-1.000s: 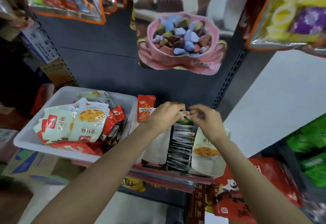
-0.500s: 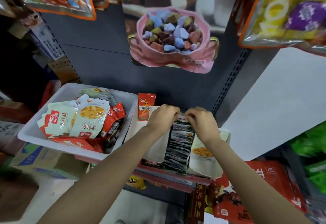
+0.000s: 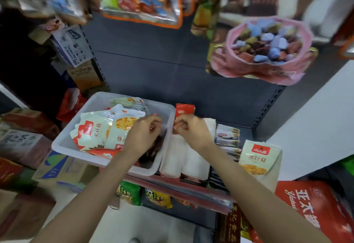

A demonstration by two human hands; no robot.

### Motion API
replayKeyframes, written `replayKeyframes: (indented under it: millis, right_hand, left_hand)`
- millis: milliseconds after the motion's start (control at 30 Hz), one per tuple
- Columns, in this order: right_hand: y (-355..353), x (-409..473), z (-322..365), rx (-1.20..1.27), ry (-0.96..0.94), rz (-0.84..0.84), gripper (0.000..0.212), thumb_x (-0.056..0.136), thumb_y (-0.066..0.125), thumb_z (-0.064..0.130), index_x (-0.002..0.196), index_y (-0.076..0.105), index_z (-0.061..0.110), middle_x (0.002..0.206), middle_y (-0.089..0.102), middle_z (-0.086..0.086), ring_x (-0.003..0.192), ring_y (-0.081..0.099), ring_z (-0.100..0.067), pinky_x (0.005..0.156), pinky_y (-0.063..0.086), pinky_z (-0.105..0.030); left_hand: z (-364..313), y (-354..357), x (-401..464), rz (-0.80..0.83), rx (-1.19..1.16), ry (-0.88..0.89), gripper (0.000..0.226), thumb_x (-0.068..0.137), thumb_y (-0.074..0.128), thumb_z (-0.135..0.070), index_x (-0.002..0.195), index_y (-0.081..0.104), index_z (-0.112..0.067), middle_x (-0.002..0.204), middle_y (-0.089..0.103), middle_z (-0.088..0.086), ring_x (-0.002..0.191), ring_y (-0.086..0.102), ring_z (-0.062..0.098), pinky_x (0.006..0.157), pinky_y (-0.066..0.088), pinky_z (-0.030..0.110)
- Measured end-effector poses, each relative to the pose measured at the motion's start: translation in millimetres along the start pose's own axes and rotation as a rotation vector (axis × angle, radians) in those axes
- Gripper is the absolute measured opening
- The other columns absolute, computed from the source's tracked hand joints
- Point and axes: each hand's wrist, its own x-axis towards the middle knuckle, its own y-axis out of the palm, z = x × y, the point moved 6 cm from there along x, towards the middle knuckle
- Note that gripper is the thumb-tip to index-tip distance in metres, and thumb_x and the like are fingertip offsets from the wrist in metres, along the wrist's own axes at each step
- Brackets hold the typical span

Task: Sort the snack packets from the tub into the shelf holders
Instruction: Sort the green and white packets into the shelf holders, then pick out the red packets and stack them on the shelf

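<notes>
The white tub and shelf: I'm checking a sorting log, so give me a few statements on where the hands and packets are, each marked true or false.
1. The left hand is over the white tub. True.
2. The white tub is empty. False: packets lie piled in it.
3. The right hand is beside a red packet standing at the shelf's back. True.
4. The cream mushroom packet lies in the tub. False: it stands at the shelf's right end.

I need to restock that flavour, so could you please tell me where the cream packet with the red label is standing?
In the head view, the cream packet with the red label stands upright at the shelf's right end, right of the row of dark packets.
</notes>
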Motion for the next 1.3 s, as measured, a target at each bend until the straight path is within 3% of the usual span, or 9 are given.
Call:
replayKeyframes:
  millis: [100,333,433,533,767,833,967,1167,1300]
  right_hand:
    - [50,14,35,0.015,0.003,0.087,0.017,0.088,0.059,0.013,0.103,0.067,0.012,0.098,0.071,-0.005,0.090,0.064,-0.018,0.084,0.051,-0.034]
    - [166,29,98,-0.028,0.038,0.447,0.052,0.084,0.067,0.036,0.129,0.049,0.017,0.126,0.057,-0.005,0.115,0.052,-0.021,0.096,0.043,-0.033]
    - [188,24,103,-0.160,0.032,0.540,0.040,0.079,0.073,0.033,0.113,0.056,0.021,0.110,0.060,0.000,0.102,0.054,-0.018,0.083,0.044,-0.029]
    - [185,24,100,-0.330,0.062,0.425,0.014,0.080,0.072,0.028,0.087,0.060,0.023,0.089,0.060,0.002,0.087,0.056,-0.019,0.067,0.039,-0.028]
    - [175,25,100,-0.384,0.107,0.262,0.014,0.091,0.060,0.031,0.095,0.072,0.024,0.091,0.069,0.000,0.089,0.062,-0.023,0.067,0.044,-0.029]
    - [171,24,95,-0.269,0.129,0.241,0.018,0.093,0.057,0.030,0.084,0.071,0.023,0.080,0.068,0.003,0.076,0.062,-0.019,0.063,0.046,-0.029]
    - [145,18,91,-0.036,0.162,0.120,0.012,0.090,0.061,0.032,0.093,0.071,0.027,0.086,0.063,0.015,0.077,0.061,-0.004,0.066,0.050,-0.022]
    - [83,-2,53,0.495,0.447,-0.295,0.023,0.078,0.075,0.022,0.099,0.065,0.021,0.112,0.061,-0.006,0.095,0.066,-0.021,0.070,0.057,-0.028]
    - [55,-11,40,0.813,0.484,-0.371,0.012,0.082,0.069,0.009,0.094,0.064,0.011,0.090,0.070,-0.006,0.081,0.067,-0.018,0.086,0.054,-0.036]
  left_hand:
    - [55,-41,-4,0.007,-0.023,-0.086,0.018,0.089,0.057,-0.007,0.103,0.066,-0.011,0.097,0.067,-0.001,0.086,0.058,0.011,0.076,0.038,0.013]
    - [181,-81,-21,0.336,-0.111,-0.203,0.024,0.090,0.052,0.003,0.104,0.063,-0.012,0.108,0.063,0.006,0.106,0.058,0.026,0.093,0.043,0.035]
    - [198,-83,-39,0.486,-0.194,-0.180,0.015,0.091,0.060,-0.015,0.105,0.065,-0.012,0.110,0.066,0.004,0.104,0.060,0.019,0.095,0.046,0.035]
    - [202,-83,-43,0.524,-0.214,-0.150,0.029,0.082,0.072,-0.022,0.110,0.066,-0.014,0.111,0.066,-0.001,0.104,0.057,0.012,0.093,0.044,0.029]
    - [202,-80,-33,0.298,-0.184,-0.130,0.028,0.081,0.073,-0.019,0.105,0.062,-0.012,0.093,0.064,0.001,0.088,0.058,0.016,0.072,0.044,0.021]
    - [198,-86,-29,0.200,-0.316,-0.191,0.022,0.083,0.070,-0.015,0.101,0.059,-0.009,0.089,0.060,-0.002,0.084,0.057,0.011,0.068,0.043,0.010]
    - [180,-91,-16,0.146,-0.442,-0.187,0.015,0.085,0.068,-0.016,0.091,0.055,-0.012,0.094,0.064,0.006,0.089,0.061,0.017,0.077,0.049,0.026]
    - [140,-81,5,0.047,-0.565,-0.199,0.016,0.085,0.068,-0.014,0.096,0.057,-0.009,0.084,0.056,-0.005,0.080,0.053,0.005,0.073,0.042,0.011]
    - [113,-56,15,0.061,-0.656,-0.271,0.017,0.085,0.068,-0.013,0.095,0.055,-0.008,0.077,0.053,-0.007,0.074,0.053,0.006,0.066,0.042,0.008]
